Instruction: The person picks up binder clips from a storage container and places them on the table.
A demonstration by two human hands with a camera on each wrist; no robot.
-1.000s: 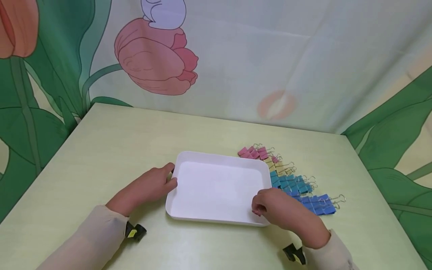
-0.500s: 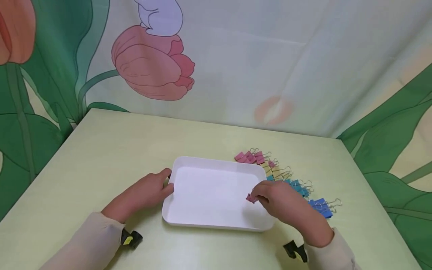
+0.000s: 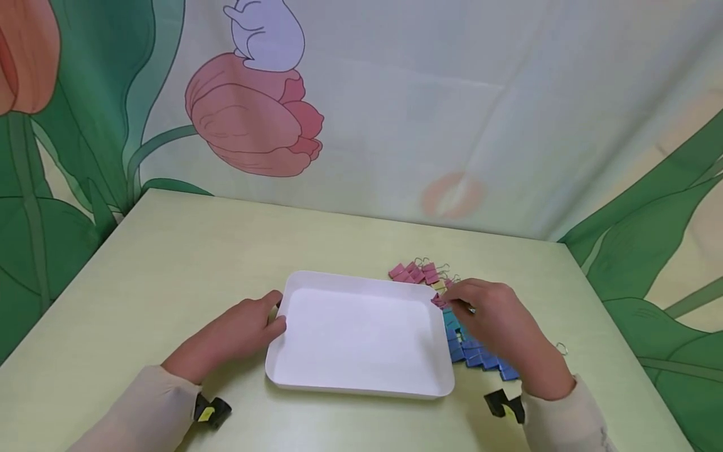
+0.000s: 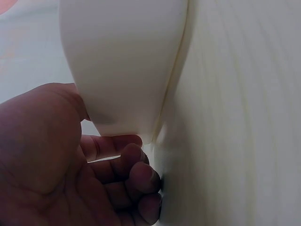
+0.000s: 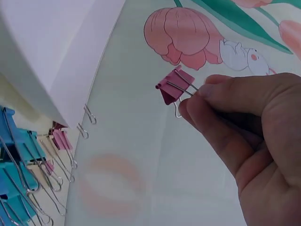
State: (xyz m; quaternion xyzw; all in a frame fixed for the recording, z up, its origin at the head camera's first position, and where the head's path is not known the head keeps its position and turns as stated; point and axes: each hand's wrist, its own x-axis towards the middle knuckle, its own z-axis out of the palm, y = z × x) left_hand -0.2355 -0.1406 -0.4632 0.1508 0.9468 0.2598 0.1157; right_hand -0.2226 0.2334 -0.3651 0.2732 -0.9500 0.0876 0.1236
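Note:
A shallow white tray (image 3: 361, 339) lies on the table in the head view. My left hand (image 3: 240, 326) grips its left edge, thumb at the rim; in the left wrist view the fingers (image 4: 141, 176) curl in beside the outer wall of the tray (image 4: 122, 61). Thumb and fingertips of my right hand (image 3: 497, 314) pinch a small pink binder clip (image 3: 437, 301) by its wire handle, raised near the tray's far right corner. The right wrist view shows that clip (image 5: 175, 87) with its pink body pointing away from the fingertips.
Overlapping binder clips lie along the tray's right side: pink ones (image 3: 415, 272) farthest back, a yellow one (image 3: 439, 286), then teal (image 3: 452, 319) and blue ones (image 3: 480, 358), partly hidden under my right hand. A printed flower curtain (image 3: 384, 125) hangs behind the table.
My right hand has risen and moved back from the tray's near right corner to its far right corner, carrying the pink binder clip. The left hand keeps its hold on the tray.

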